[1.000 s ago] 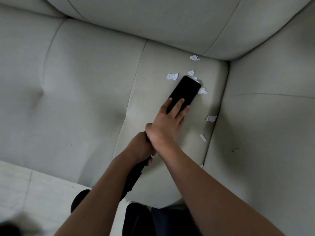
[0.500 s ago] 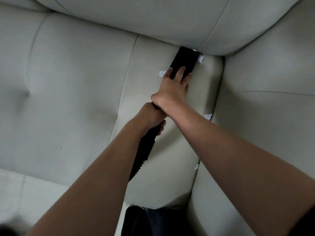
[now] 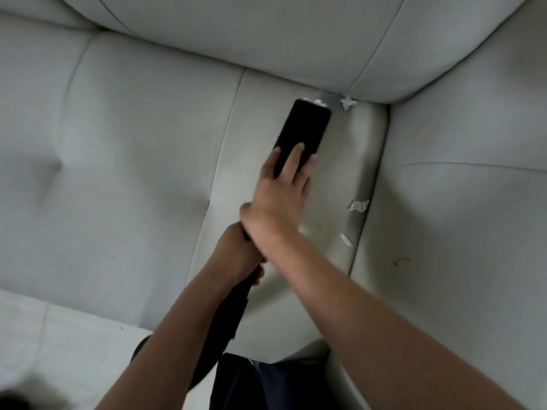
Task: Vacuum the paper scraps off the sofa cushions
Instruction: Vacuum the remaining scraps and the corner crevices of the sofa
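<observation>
I logged: nozzle (image 3: pixel 305 128) by far backrest (image 3: pixel 266 39), cushion (image 3: pixel 133 143) left; right hand (image 3: pixel 281 190) lay flat-fingered on nozzle, left hand (image 3: pixel 236 255) gripped hose (image 3: pixel 225 318).

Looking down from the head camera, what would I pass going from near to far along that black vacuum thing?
Nearest first: black vacuum hose → left hand gripping it → right hand resting on the nozzle → black vacuum nozzle → crumpled paper scrap in the crease → sofa back cushion.

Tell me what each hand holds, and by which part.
The left hand grips the black tube behind the nozzle. The right hand only presses straight fingers on the nozzle's rear end.
</observation>
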